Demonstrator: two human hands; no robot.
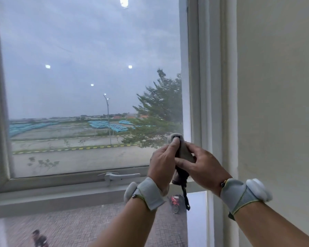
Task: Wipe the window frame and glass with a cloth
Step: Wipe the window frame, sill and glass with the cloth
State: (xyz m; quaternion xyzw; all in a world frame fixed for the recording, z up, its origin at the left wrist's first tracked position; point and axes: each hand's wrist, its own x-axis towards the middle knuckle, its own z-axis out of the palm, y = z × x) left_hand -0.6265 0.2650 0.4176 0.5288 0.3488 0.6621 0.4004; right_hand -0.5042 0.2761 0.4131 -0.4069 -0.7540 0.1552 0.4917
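Both hands meet in front of the pane's lower right corner: the left hand (163,160) and right hand (204,164) together pinch the bunched cloth (181,150). Beyond them, glass (78,68) looks hazy and the window frame (203,86) untouched; wiping seems barely begun.

Dim overcast daylight, glass (89,68) glare spots
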